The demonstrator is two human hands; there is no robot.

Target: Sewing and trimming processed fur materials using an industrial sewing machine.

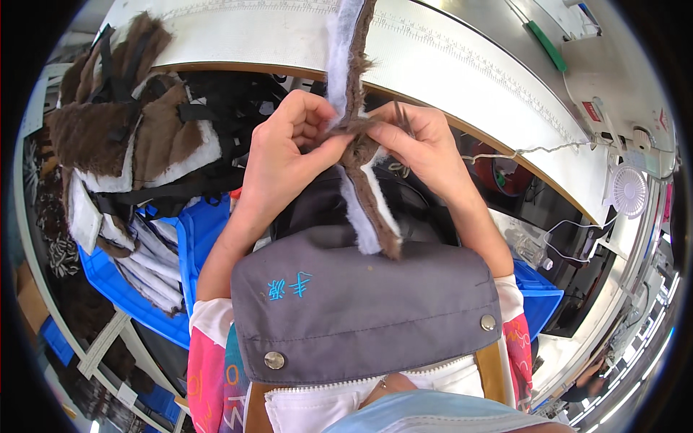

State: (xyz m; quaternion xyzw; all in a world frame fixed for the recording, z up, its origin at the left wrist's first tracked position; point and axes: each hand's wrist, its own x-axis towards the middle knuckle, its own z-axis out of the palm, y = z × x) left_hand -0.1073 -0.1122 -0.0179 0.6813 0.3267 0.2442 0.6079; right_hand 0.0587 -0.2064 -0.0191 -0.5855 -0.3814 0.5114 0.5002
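A long brown and white fur strip (388,231) hangs from the white table over the grey apron (361,303) on my body. My left hand (296,144) pinches the strip at its middle from the left, fingers curled. My right hand (415,148) pinches it from the right, thumb pressed on a bunched brown section beside my left thumb. A dark, pointed piece sticks up by my right index finger; I cannot tell what it is.
The white table (476,86) has printed scales, a green tool (545,43) and a small fan (628,190). Brown fur pieces (94,137) with black straps pile at left above a blue bin (151,310) of strips. A white cable crosses at right.
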